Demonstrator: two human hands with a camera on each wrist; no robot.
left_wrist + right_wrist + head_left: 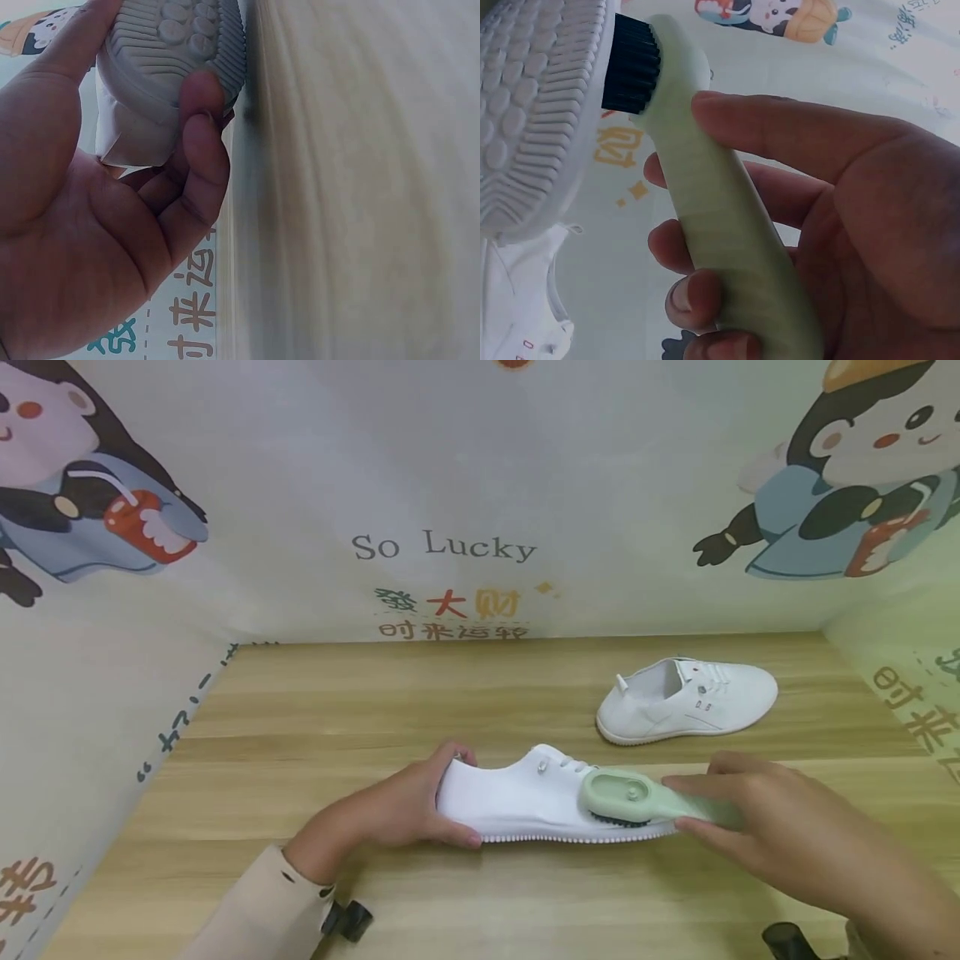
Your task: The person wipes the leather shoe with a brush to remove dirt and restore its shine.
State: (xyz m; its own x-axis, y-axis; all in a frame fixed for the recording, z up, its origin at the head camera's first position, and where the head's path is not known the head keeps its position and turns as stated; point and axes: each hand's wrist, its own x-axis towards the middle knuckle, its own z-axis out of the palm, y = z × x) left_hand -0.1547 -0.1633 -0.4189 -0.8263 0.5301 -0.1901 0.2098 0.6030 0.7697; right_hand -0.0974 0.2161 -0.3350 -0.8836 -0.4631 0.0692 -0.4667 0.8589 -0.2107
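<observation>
A white sneaker [517, 797] is gripped at its heel by my left hand [405, 802], tilted so its side faces up toward me. In the left wrist view, fingers curl round the heel and the ridged sole [176, 37] shows. My right hand [780, 827] holds a pale green shoe brush [637, 795] by its handle. Its dark bristles [632, 66] touch the sneaker near the toe, beside the sole edge. In the right wrist view, thumb and fingers wrap the brush handle [731, 225].
A second white sneaker [690, 702] stands behind, to the right, on the wood-grain tabletop [375, 693]. Printed white cloth [450, 468] with cartoon figures and lettering rises at the back and sides. A black wrist mount [347, 920] sits by the left sleeve.
</observation>
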